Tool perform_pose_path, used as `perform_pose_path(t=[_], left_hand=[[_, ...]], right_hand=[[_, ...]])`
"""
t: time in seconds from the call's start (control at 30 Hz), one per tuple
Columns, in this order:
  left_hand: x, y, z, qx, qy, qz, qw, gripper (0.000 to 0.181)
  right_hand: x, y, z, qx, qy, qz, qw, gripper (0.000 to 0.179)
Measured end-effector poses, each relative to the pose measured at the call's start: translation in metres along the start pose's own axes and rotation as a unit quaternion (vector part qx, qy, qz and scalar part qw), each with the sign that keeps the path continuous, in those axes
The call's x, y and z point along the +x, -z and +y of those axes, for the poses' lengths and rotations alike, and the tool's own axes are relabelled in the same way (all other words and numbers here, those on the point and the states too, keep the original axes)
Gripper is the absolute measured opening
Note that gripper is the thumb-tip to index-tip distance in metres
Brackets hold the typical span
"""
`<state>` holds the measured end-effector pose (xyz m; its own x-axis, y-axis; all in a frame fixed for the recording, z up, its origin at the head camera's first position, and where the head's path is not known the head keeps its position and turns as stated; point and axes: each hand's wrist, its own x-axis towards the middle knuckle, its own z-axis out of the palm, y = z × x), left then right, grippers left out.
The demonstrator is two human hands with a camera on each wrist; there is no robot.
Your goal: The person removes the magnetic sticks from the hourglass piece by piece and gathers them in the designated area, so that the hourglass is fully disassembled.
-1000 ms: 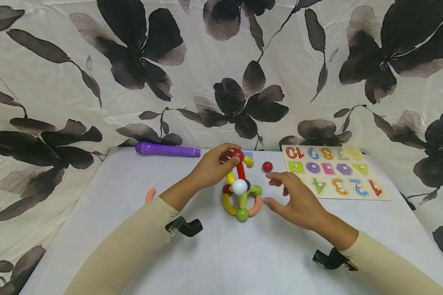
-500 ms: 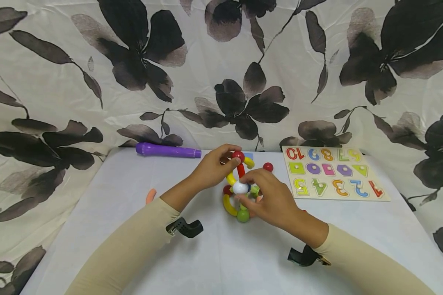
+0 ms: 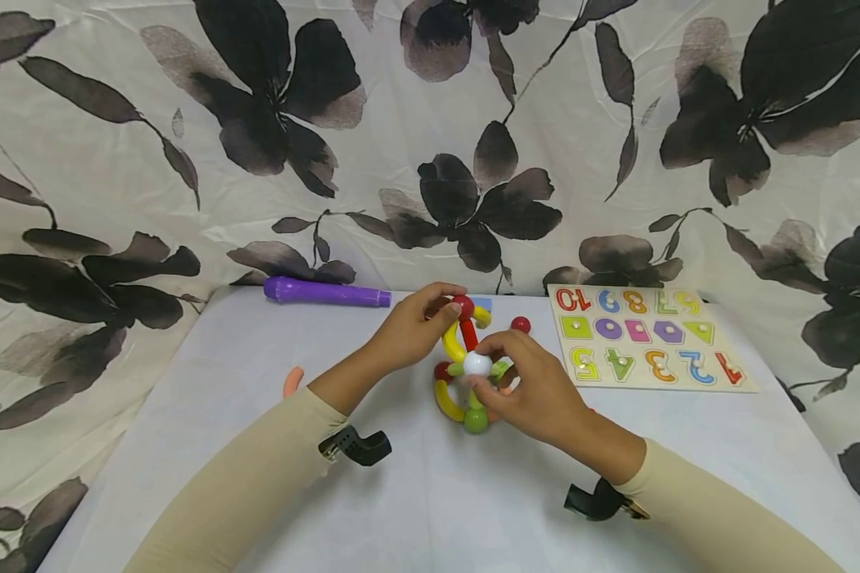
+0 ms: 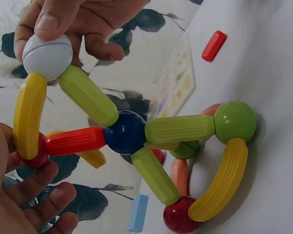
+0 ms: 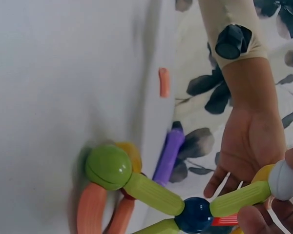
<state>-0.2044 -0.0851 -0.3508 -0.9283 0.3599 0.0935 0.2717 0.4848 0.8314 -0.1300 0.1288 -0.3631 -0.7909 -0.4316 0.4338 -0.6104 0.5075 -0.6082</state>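
Observation:
A magnetic ball-and-stick model stands on the table, with a dark blue ball [image 4: 125, 131] at its hub. Below, green balls such as this green ball [image 4: 236, 122] and a dark red ball [image 4: 183, 215] are linked by curved yellow and peach sticks. My left hand [image 3: 419, 325] holds the upper red ball [image 3: 463, 306], which a red stick [image 4: 75, 141] joins to the hub. With thumb and fingers, my right hand [image 3: 541, 390] pinches the white ball [image 3: 477, 364]. Both a light green stick [image 4: 89, 95] and a curved yellow stick [image 4: 30, 117] meet that white ball.
At the back left lies a purple toy microphone [image 3: 327, 292]. A number puzzle board [image 3: 648, 338] lies at the right. Loose pieces include a red ball [image 3: 520, 325], a peach stick [image 3: 293, 381], a red stick [image 4: 214, 46] and a blue block [image 4: 138, 213].
My right hand has moved left onto the model and taken hold of the white ball, which has shifted slightly right. My left hand stays at the upper red ball.

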Motion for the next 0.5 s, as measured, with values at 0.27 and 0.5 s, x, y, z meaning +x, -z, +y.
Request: perform_pose_path(t=[0.27,0.5], left_hand=[[-0.0031,0.0008,-0.003,-0.001,0.002,0.009,1.0,0.036],[-0.0077,0.0018,-0.0065,0.001,0.0,0.022,0.9998,0.035]], right_hand=[[-0.0016,0.0039,0.006,0.023,0.002,0.004,0.9997,0.039],[-0.003,0.01,0.0102,0.03,-0.008,0.008,0.9995,0.038]])
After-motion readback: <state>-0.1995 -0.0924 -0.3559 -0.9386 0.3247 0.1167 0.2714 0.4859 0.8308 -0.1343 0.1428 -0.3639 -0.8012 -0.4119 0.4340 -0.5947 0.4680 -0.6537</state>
